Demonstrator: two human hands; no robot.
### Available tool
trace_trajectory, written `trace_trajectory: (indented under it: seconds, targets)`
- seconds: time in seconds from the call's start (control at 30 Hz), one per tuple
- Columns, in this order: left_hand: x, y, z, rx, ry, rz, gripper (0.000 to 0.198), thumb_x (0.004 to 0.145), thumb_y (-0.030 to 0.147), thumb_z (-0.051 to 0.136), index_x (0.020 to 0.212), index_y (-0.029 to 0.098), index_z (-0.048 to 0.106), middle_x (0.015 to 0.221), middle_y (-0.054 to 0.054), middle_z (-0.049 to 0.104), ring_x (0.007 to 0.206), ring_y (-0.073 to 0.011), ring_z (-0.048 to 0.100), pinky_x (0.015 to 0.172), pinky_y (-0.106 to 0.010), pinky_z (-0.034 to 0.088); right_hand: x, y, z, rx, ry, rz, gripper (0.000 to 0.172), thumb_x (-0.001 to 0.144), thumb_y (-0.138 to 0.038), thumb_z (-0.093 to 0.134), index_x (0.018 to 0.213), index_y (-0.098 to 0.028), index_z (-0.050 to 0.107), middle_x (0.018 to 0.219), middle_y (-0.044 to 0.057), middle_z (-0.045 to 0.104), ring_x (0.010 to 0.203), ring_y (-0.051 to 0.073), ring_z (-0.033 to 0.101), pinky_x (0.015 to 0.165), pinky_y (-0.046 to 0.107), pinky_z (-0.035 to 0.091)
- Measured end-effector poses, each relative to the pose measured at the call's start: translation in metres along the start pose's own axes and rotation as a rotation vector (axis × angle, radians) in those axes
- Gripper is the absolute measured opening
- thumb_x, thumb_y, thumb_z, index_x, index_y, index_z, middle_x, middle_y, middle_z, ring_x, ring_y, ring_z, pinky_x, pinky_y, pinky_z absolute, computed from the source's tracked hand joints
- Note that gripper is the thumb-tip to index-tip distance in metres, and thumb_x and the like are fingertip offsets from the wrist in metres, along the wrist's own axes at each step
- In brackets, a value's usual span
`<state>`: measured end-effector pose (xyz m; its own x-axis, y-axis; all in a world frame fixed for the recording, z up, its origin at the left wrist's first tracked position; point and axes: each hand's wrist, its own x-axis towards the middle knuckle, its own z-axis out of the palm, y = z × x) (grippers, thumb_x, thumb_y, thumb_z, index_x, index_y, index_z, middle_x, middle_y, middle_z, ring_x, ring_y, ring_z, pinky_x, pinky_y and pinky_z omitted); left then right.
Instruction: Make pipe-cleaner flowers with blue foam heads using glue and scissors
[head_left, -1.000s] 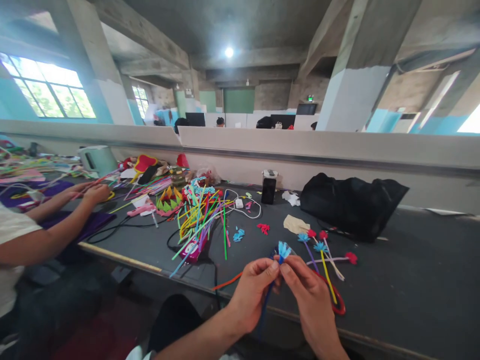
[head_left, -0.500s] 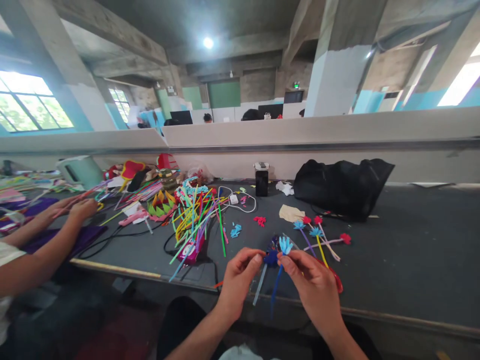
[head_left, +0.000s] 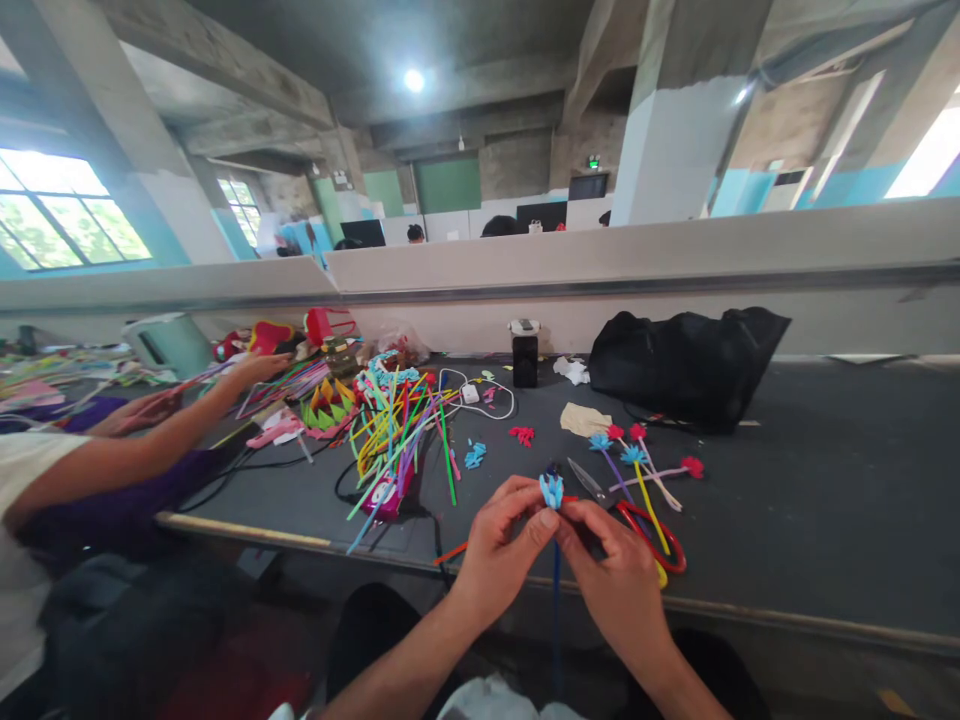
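My left hand (head_left: 504, 540) and my right hand (head_left: 611, 560) meet near the table's front edge, thumbs and fingertips closed round the base of a light blue pipe-cleaner flower (head_left: 551, 490). Its dark blue stem (head_left: 556, 610) hangs down below my hands. Behind the flower a bit of something dark blue shows, mostly hidden. Scissors (head_left: 651, 535) with red handles lie just right of my right hand, blades pointing away to the left. Beside them are several finished flowers with red heads (head_left: 691, 467) and blue heads (head_left: 634, 455) on coloured stems.
Left of my hands is a heap of coloured pipe cleaners (head_left: 397, 420) over a pink case (head_left: 390, 497). Small blue pieces (head_left: 475, 455) and red pieces (head_left: 522, 436) lie ahead. A black bag (head_left: 675, 365) and a phone (head_left: 525, 360) stand behind. A co-worker's arm (head_left: 172, 410) reaches across at left.
My hands have come together, and my left hand now pinches the light blue flower's base too. The flower moved slightly left. The pale strip beneath my left hand is out of sight.
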<state>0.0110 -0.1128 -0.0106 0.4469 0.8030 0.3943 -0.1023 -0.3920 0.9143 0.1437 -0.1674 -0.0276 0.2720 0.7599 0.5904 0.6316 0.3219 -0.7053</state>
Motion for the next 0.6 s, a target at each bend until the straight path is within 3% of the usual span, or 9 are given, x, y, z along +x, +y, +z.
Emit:
trace_trajectory:
  seconds: [0.23, 0.47, 0.6]
  targets:
    - [0.001, 0.000, 0.000, -0.030, -0.003, -0.022, 0.022, 0.087, 0.033, 0.064, 0.099, 0.019, 0.076, 0.098, -0.008, 0.062, 0.094, -0.0200, 0.058, 0.084, -0.030, 0.047, 0.000, -0.002, 0.001, 0.050, -0.009, 0.053, 0.022, 0.090, -0.038, 0.057, 0.078, -0.022, 0.067, 0.069, -0.002, 0.067, 0.059, 0.012, 0.061, 0.056, 0.020, 0.046]
    - [0.007, 0.004, -0.008, -0.298, -0.036, -0.224, 0.032, 0.082, 0.037, 0.069, 0.109, 0.021, 0.072, 0.102, -0.007, 0.062, 0.098, -0.0205, 0.056, 0.087, -0.030, 0.045, 0.006, -0.001, 0.002, 0.171, -0.104, 0.176, 0.025, 0.087, -0.042, 0.059, 0.085, -0.021, 0.071, 0.075, 0.000, 0.070, 0.067, 0.014, 0.064, 0.061, 0.021, 0.048]
    - [0.013, 0.004, -0.013, -0.361, -0.087, -0.246, 0.030, 0.079, 0.036, 0.072, 0.105, 0.021, 0.074, 0.105, -0.007, 0.062, 0.100, -0.0201, 0.055, 0.088, -0.029, 0.043, 0.009, 0.000, 0.003, 0.200, -0.143, 0.210, 0.026, 0.087, -0.044, 0.059, 0.081, -0.021, 0.070, 0.073, 0.000, 0.068, 0.065, 0.014, 0.062, 0.060, 0.022, 0.048]
